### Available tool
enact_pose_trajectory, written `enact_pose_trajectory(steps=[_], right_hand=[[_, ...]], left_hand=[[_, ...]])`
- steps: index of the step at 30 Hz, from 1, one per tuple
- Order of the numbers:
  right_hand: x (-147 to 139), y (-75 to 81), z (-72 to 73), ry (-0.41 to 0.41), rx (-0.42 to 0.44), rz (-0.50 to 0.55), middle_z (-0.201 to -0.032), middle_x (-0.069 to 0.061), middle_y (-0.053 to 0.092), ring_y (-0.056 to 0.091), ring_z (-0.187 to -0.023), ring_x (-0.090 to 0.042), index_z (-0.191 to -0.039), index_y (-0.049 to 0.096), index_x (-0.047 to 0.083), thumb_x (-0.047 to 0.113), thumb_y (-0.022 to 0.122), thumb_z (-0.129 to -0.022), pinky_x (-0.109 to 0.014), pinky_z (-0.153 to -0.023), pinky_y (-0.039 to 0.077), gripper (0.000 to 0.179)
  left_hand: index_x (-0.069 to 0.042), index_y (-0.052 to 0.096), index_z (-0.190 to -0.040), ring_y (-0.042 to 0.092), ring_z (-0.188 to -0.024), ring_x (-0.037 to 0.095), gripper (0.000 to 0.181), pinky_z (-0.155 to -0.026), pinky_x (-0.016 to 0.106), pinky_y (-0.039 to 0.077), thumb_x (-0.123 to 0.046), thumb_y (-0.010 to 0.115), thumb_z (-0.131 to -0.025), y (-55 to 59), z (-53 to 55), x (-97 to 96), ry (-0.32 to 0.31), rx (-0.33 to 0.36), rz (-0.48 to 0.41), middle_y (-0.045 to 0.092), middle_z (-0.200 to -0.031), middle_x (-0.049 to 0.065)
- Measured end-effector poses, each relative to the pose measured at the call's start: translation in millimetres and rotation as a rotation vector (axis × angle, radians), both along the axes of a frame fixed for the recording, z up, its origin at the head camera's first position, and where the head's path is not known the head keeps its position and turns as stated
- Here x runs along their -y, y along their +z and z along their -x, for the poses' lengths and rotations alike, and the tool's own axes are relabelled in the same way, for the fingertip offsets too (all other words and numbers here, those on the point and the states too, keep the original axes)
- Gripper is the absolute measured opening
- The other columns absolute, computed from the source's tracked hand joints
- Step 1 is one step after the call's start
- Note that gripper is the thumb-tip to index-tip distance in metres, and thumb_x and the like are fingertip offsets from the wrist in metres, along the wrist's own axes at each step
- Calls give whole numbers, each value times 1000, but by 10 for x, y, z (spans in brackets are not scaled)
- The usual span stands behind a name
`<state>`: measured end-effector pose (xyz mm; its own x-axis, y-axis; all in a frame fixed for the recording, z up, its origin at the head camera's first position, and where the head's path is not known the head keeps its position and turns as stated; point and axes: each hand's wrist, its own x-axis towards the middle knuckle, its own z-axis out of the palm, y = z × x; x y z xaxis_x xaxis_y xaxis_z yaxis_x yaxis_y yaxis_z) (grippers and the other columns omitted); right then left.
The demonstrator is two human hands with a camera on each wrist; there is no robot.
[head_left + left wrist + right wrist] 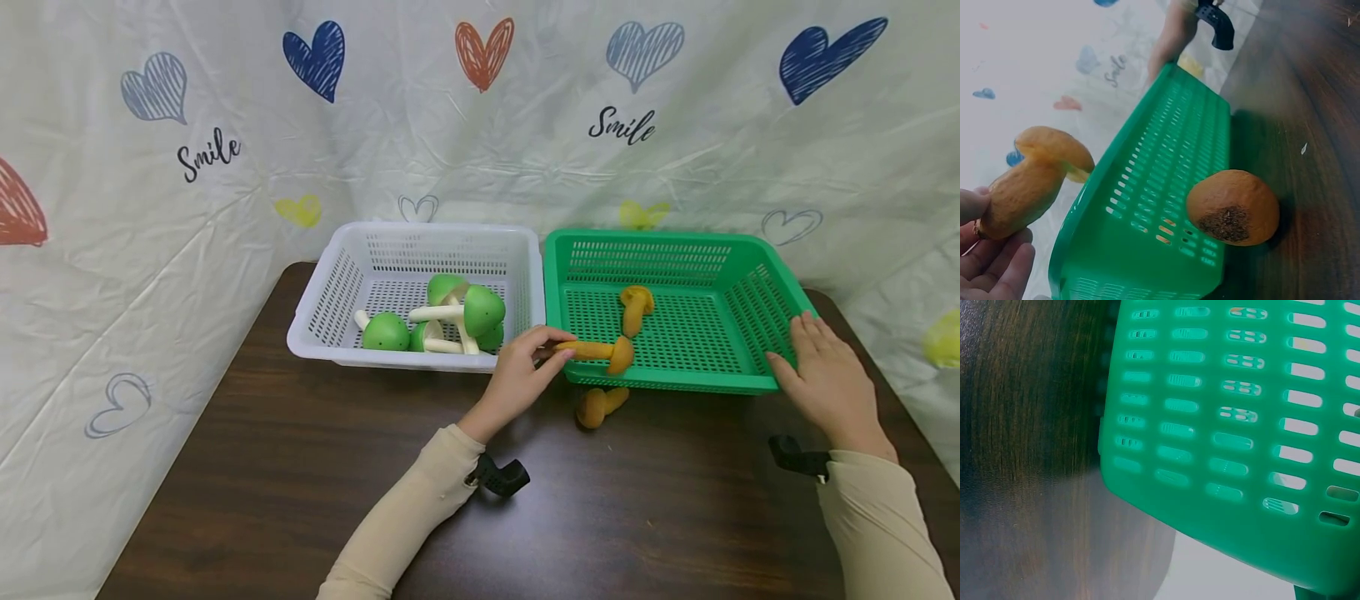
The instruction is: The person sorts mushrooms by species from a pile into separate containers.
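Observation:
My left hand (pixel 522 373) pinches an orange-brown toy mushroom (pixel 595 350) by its stem end, its cap pointing right above the front rim of the green basket (pixel 675 381). In the left wrist view the same mushroom (pixel 1038 178) is held between thumb and fingers. Another orange mushroom (pixel 635 310) lies inside the green basket. A third mushroom (pixel 597 407) lies on the table just in front of it, its dark-patched cap (pixel 1235 207) facing the left wrist camera. My right hand (pixel 832 379) rests on the basket's right rim with straight fingers; the right wrist view shows only basket and table.
A white basket (pixel 345 354) stands at the green one's left, holding several green-capped mushrooms (pixel 483 311) with white stems. Both baskets stand near the back of the dark wooden table (pixel 315 467). A white cloth (pixel 390 108) printed with hearts hangs behind.

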<state>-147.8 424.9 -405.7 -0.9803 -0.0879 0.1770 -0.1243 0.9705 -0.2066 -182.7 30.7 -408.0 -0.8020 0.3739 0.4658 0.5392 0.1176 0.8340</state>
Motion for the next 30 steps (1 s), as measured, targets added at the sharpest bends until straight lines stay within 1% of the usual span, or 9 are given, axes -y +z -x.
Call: enact_pose_trajectory(steps=[5,10,18,25,30], right_hand=[[2,-1,1,2,-4,-1,-146,-38,12,3,-140,-43,-141,14,-18,33,34,-101,-54,-111,4,67],[7,-2,-3,2,-12,2,-145,-38,13,4,-140,-44,-141,15,-18,32,34,-101,-55,-111,4,67],[4,-3,-2,0,-21,-4,-145,-38,13,5,-140,-44,-142,15,-17,33,34,-101,-54,-111,6,67],[4,-7,-4,1,-25,3,-145,-38,13,5,-140,-43,-141,15,-18,32,34,-101,-54,-111,4,67],[3,-9,-3,-1,-23,5,-145,-38,13,4,-140,-43,-142,15,-17,32,34,-101,-53,-112,3,67]], left_hand=[[-1,65,-108,62,-93,15,19,-81,17,48,-11,62,-91,17,35,-33,38,-33,60,64,-103,10],[-1,66,-106,62,-91,16,19,-81,16,48,-11,65,-90,40,44,-58,60,-60,93,64,-101,10],[0,66,-104,62,-92,18,18,-81,14,47,-9,65,-89,52,49,-71,53,-56,102,64,-100,11],[0,66,-104,62,-92,18,19,-81,21,50,-8,67,-88,50,55,-70,42,-47,132,63,-101,11],[-1,66,-103,61,-93,17,18,-82,21,50,-8,68,-87,48,52,-67,44,-70,151,63,-101,9]])
